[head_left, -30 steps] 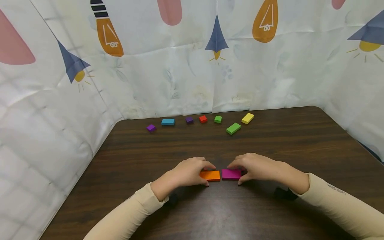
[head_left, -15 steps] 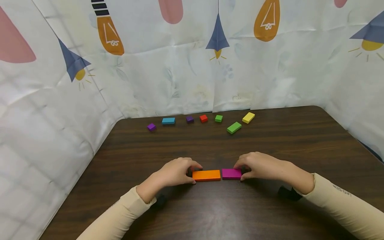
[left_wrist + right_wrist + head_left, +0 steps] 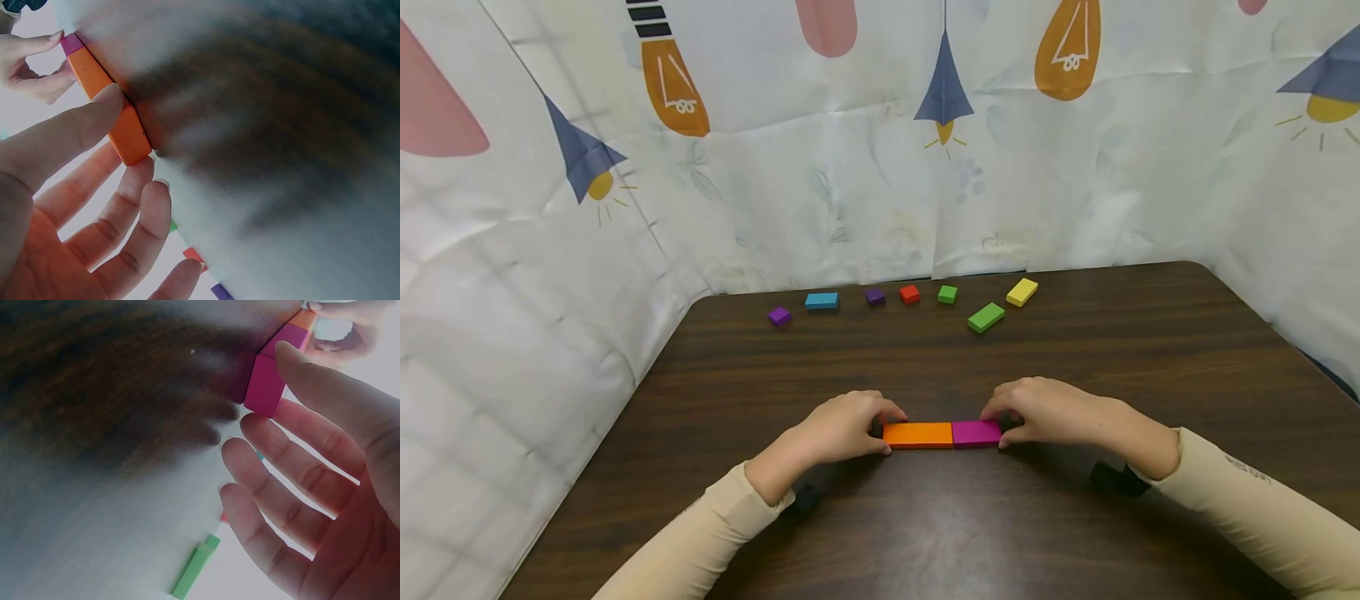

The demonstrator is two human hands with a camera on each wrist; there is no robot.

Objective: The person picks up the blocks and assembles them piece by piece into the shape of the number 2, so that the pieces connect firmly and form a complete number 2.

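Note:
An orange block (image 3: pixel 919 435) and a shorter magenta block (image 3: pixel 976 432) lie end to end on the dark wooden table, their facing ends touching. My left hand (image 3: pixel 846 427) pinches the orange block near its left end, thumb on the near side and fingers on the far side. At the other end, my right hand (image 3: pixel 1051 412) pinches the magenta block between thumb and fingers. In the left wrist view the thumb lies against the orange block (image 3: pixel 131 134). The right wrist view has the thumb on an edge of the magenta block (image 3: pixel 265 384).
Along the table's far side lie a purple block (image 3: pixel 779 317), a blue block (image 3: pixel 822 301), a dark purple block (image 3: pixel 875 297), a red block (image 3: pixel 910 294), a small green block (image 3: pixel 947 294), a longer green block (image 3: pixel 986 317) and a yellow block (image 3: pixel 1022 292). A printed curtain (image 3: pixel 865 183) hangs behind.
My left hand first slid left along the orange block to its outer end. Since then the narrow gap between the orange and magenta blocks has closed, with the right hand moving slightly left.

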